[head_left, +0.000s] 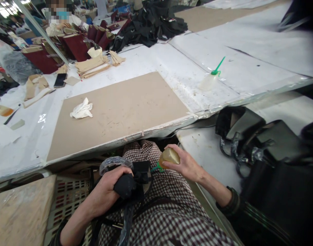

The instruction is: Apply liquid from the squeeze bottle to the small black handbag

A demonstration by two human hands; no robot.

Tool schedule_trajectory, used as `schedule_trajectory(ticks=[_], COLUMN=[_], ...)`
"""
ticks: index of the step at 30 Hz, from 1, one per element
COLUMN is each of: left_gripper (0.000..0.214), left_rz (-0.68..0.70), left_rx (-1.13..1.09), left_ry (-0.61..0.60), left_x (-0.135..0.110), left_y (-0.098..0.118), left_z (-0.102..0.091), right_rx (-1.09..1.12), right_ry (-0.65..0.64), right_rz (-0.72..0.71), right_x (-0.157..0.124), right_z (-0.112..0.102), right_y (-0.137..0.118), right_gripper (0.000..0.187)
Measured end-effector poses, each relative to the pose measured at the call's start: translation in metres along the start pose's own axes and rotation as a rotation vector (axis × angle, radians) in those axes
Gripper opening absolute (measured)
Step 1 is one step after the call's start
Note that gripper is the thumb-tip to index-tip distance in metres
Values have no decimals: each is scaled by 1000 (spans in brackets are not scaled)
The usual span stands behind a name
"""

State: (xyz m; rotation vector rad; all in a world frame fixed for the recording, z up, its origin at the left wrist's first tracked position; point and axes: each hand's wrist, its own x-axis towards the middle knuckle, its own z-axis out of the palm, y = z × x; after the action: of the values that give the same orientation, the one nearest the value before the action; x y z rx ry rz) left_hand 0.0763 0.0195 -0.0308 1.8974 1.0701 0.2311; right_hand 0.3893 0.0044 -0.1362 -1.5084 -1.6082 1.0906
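Over my lap, my left hand is wrapped around a black bag. A loop wrapped in clear plastic arches up beside that hand. My right hand grips a squeeze bottle of yellowish liquid, tilted with its green nozzle pointing left. The nozzle's tip is right by the bag's edge; I cannot tell whether it touches. Much of the bag's underside is hidden by my left hand and the bag's own folds.
Ahead stands a white-covered table with a brown board, a crumpled tissue and another green-tipped bottle. Dark bags sit at right. A plastic crate is low at left. Maroon bags and a person are farther back.
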Motion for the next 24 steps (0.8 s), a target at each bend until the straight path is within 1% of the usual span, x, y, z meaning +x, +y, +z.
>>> schedule_trajectory(ticks=[2, 4, 8, 10, 12, 15, 17, 22, 24], left_gripper=[25, 26, 27, 26, 27, 27, 25, 28, 28], left_rz=[-9, -13, -21, -31, -37, -47, -49, -39, -45], left_rx=[-8, -11, -6, -10, -13, -10, -9, 0, 9], left_ry=[-7, -9, -4, -7, -14, -16, -6, 12, 10], left_x=[-1, -1, -2, -3, -3, -4, -4, -7, -10], left_y=[1, 3, 3, 3, 3, 4, 4, 4, 2], left_z=[1, 3, 6, 8, 9, 10, 10, 11, 12], right_rx=[39, 55, -20, -55, -45, 14, 47, 138, 146], right_ry=[-62, -76, 50, 82, 53, -30, -41, 110, 145], right_rz=[27, 42, -17, -52, -36, 37, 68, 133, 168], right_x=[-2, -3, -4, -4, -5, -6, -7, -11, -13], right_z=[-4, -4, 2, 5, 4, -1, -5, -6, -7], right_y=[-3, -2, 6, 9, 9, 3, -1, 0, 2], right_gripper=[52, 53, 59, 60, 58, 52, 52, 57, 58])
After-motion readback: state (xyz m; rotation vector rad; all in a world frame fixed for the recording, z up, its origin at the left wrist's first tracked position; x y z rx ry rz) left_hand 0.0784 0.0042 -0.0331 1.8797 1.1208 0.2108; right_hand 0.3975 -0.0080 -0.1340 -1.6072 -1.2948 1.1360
